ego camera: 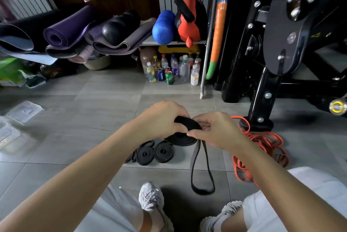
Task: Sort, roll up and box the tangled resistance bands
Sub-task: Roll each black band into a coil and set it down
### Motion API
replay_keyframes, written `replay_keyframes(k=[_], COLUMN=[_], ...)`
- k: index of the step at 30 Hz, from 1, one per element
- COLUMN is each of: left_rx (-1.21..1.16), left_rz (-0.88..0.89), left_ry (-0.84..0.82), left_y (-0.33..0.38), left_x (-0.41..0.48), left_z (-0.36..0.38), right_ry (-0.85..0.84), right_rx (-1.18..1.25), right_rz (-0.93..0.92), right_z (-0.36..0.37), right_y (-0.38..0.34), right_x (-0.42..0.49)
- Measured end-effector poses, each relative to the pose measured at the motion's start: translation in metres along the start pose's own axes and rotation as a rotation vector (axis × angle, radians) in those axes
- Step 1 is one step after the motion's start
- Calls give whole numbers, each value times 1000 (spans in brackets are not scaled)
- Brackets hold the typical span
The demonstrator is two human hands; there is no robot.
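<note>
My left hand [159, 119] and my right hand [214, 130] both grip a black resistance band [185, 134], partly wound into a flat coil held above the floor. Its unrolled tail [201, 171] hangs down in a long loop to the tiles between my knees. Two rolled black bands [155, 153] lie side by side on the floor just below my left hand, with a looser black one to their left. A tangled heap of orange bands [262, 149] lies on the floor to the right, behind my right forearm.
Clear plastic boxes [22, 112] sit on the tiles at far left. Bottles and cans [172, 70] stand under a shelf ahead. Rolled yoga mats [71, 32] pile up at back left. A black gym machine base [261, 111] stands at right. My shoes [151, 196] are below.
</note>
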State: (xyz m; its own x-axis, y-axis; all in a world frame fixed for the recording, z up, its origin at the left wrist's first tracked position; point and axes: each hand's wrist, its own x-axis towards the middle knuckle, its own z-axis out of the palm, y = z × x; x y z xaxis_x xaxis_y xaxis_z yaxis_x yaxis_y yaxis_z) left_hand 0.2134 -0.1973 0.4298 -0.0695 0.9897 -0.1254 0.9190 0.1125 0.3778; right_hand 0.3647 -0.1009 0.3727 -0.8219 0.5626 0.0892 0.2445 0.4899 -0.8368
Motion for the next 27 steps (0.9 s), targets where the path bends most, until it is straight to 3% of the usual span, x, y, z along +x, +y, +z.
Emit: replay_keyframes(k=[3,6,12,15,19,21,24,27], left_rx=[-170,-492,-822,-709,4,136,-57,-323], left_rz=[-52,-70,-41,-49,-33,-16,-60,-98], left_ry=[85,202,318,183,51,48,55,169], left_y=[-6,-15,-27,-27,-11,-4,-10,-18], left_x=[0,-4,-10,-14,-15,-14,-16,-20], left_z=[0,5,18,16,13,11,7,7], right_ry=[41,23,52,10,-53,-38,-3,38], right_rx=[158,248,191,128,-84,-145,-41,20], right_rz=[12,37,44,20,40,7,-52,-49], right_z=[-2,-8,-16,-17,-7,-3,-3,-9], right_y=[5,13,16,11,-4,-10,-11,-7], right_x=[-3,-5,-2,-4,-2,-4,-11,-15])
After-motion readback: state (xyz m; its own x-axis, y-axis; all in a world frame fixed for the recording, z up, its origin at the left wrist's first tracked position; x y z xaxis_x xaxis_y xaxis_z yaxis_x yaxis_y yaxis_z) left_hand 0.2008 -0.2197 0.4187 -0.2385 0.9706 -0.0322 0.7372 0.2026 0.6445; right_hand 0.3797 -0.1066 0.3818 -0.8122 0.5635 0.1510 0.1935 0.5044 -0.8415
